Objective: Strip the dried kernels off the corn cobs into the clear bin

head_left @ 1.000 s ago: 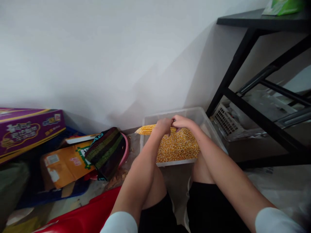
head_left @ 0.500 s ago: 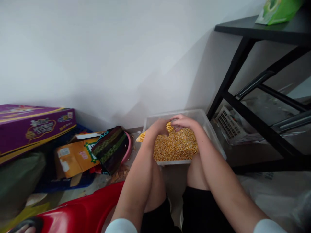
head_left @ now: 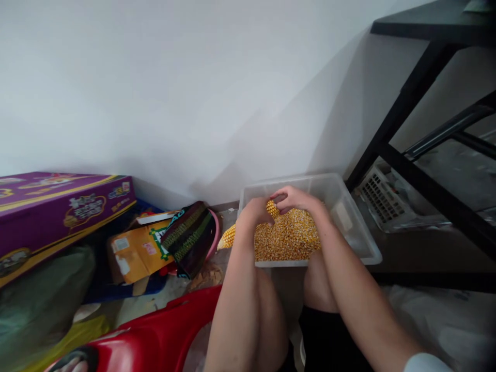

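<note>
My left hand (head_left: pixel 254 211) is wrapped round an ear of corn (head_left: pixel 228 237), which lies across it above a plastic bin. The pale pointed tip sticks out at the left, past my wrist, and the yellow kernelled end shows between my two hands. Against that end press the curled thumb and fingers of my right hand (head_left: pixel 293 200). Loose corn kernels (head_left: pixel 287 240) spread over the bottom of the translucent bin (head_left: pixel 360 235), right under both hands. The middle of the ear is hidden by my left hand and forearm.
A purple carton (head_left: pixel 70 206), an orange box (head_left: pixel 135 253) and a striped mesh bag (head_left: pixel 189 237) on a pink basin lie to the left. A red plastic stool (head_left: pixel 155 330) stands near my left side. Right of the bin are a black metal frame (head_left: pixel 406 103) and a white basket (head_left: pixel 383 199).
The whole view has shifted, so the bin and hands appear slightly further right. My right fingers have bent more around the ear's end, and more of the ear's tip shows at the left.
</note>
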Motion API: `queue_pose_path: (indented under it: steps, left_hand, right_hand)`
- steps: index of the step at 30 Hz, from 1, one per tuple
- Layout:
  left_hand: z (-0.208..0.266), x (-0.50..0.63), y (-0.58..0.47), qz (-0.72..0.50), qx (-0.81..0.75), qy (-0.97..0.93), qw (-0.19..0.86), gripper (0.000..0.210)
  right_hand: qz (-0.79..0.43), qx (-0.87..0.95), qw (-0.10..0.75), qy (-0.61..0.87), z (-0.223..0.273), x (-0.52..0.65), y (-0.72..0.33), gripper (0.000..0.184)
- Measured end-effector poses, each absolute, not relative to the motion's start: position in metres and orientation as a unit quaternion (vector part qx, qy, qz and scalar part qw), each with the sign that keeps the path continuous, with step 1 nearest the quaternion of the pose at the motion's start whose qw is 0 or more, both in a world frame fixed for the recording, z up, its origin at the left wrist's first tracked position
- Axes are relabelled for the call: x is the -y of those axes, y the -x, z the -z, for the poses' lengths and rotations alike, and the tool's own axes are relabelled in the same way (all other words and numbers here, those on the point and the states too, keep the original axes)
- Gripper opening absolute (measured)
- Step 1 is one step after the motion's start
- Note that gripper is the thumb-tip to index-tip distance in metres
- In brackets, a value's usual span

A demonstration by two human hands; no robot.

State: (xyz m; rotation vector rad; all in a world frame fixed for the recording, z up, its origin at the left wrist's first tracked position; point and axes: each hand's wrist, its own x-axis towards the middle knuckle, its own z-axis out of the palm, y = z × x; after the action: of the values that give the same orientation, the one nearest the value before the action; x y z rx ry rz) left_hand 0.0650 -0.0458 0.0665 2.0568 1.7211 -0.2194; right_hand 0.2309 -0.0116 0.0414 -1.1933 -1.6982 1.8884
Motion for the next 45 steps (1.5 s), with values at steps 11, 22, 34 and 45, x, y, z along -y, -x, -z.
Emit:
queue_pose_path:
  steps: [11,22,34,45]
  left_hand:
    - [-0.068,0.031,-0.056,0.171,-0.542,-0.766,0.301,0.080]
    - [-0.066,0.015,-0.075,0.160,-0.557,-0.759,0.296,0.071]
    - [-0.052,0.004,-0.072,0.159,-0.546,-0.764,0.304,0.063]
    - [-0.042,-0.007,-0.055,0.056,-0.531,-0.787,0.310,0.069]
  right_hand:
    - [-0.481,0.718,0.121,0.489,-0.049,0.034,-0.220,0.027]
    - [-0.354,0.753,0.125,0.540,-0.040,0.027,-0.222,0.024]
    - [-0.318,0.766,0.106,0.548,-0.033,0.018,-0.216,0.015]
    - [-0.489,0.657,0.211,0.533,-0.033,0.008,-0.236,0.023]
